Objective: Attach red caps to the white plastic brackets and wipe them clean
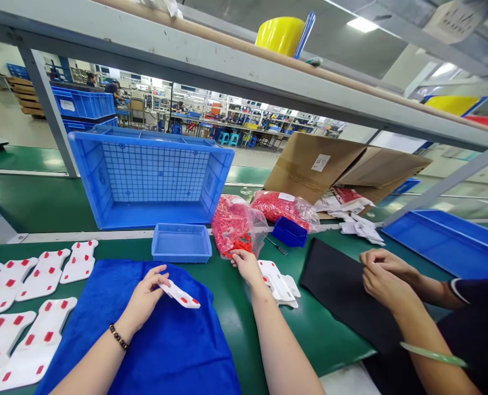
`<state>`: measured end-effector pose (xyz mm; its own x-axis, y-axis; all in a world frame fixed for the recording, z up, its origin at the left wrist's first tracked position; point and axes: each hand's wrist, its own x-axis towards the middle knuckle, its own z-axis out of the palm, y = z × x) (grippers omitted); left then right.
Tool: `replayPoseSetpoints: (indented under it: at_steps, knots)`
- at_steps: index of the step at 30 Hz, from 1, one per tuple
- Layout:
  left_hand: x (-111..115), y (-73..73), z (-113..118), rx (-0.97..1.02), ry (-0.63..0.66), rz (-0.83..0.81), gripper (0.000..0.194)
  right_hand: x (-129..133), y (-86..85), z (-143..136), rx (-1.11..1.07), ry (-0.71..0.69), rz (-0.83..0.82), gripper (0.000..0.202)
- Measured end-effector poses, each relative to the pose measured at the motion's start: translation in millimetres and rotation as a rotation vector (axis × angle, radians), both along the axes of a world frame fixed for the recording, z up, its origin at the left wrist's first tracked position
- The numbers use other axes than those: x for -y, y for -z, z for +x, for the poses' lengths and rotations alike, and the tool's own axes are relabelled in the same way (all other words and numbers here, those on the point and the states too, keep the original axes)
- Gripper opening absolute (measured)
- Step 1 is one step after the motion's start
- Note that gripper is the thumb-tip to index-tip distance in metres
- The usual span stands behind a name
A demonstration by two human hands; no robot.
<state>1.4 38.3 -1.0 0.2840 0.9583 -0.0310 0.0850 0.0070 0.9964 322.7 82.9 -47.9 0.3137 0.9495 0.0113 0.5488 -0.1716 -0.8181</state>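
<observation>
My left hand holds a white plastic plate with red pads by one end, tilted above a blue cloth. At the mouth of a clear bag of small red pieces is my right hand, its fingers pinched together. Red pieces lie right by the fingertips, and whether one is between them is unclear. Beside my right wrist rests a small stack of white plates with red pads. Several more padded white plates lie in rows at the left.
A large blue crate stands on its side behind a small blue tray. Near a second red bag are a dark blue bin and a cardboard box. A co-worker's hands are over black cloth at right.
</observation>
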Motion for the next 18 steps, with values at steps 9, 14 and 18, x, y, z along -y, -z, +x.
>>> replayPoseSetpoints:
  at_steps: [9,14,18]
  knots:
    - [5,-12.2,0,0.180,0.064,-0.275,0.018,4,-1.9,-15,-0.225,-0.100,0.048,0.029]
    - [9,-0.8,5,-0.012,0.158,-0.188,0.075,4,2.2,-15,-0.126,-0.137,0.014,0.024]
    - [14,7.7,2,-0.309,0.203,-0.014,0.083,5,3.1,-14,-0.030,-0.142,-0.014,0.020]
